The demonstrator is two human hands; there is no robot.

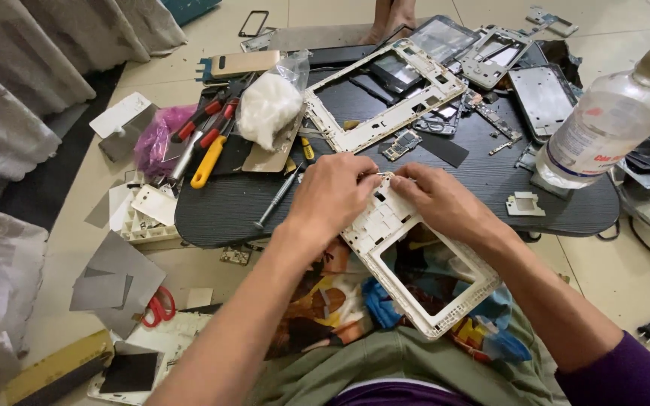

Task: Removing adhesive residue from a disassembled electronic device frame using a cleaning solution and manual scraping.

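A white plastic tablet frame with a rectangular opening rests tilted on my lap, its upper end at the edge of a low dark table. My left hand grips the frame's top left corner, fingers curled over it. The fingers of my right hand pinch the frame's top edge from the right. Both hands meet at the frame's upper end, and what lies between the fingertips is hidden.
On the table lie a second white frame, small circuit boards, a thin screwdriver, red and yellow handled tools, a bag of white cotton, dark screens and a clear bottle. Red scissors and grey sheets lie on the floor at left.
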